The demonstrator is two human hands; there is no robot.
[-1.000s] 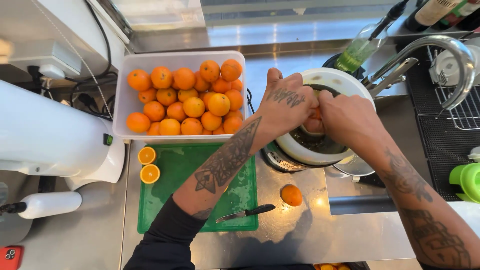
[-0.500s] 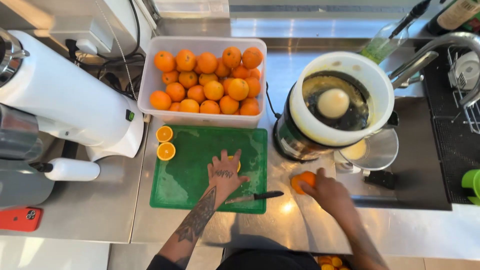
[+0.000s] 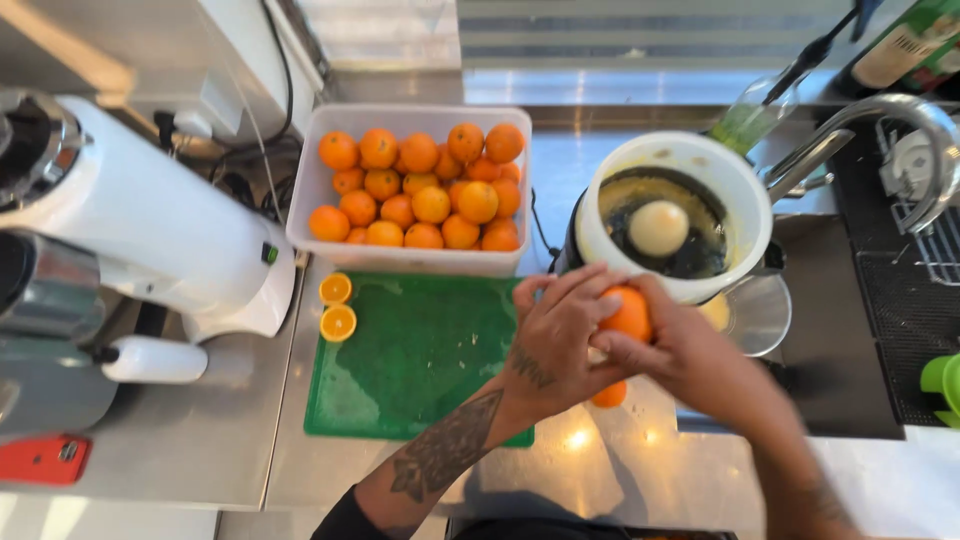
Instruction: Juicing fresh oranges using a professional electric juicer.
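Left hand: left hand [image 3: 560, 335] is curled around the round orange fruit [image 3: 628, 315].
Right hand: right hand [image 3: 680, 350] is clasped on it too.
Place: held over the steel bench's [image 3: 200, 450] front edge, beside the white citrus juicer [image 3: 676, 215].

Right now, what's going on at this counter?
A person's left hand and right hand together hold an orange piece just in front of the white citrus juicer. Another orange piece lies on the steel counter below. Two orange halves sit by the green cutting board; the white tub is full of oranges.
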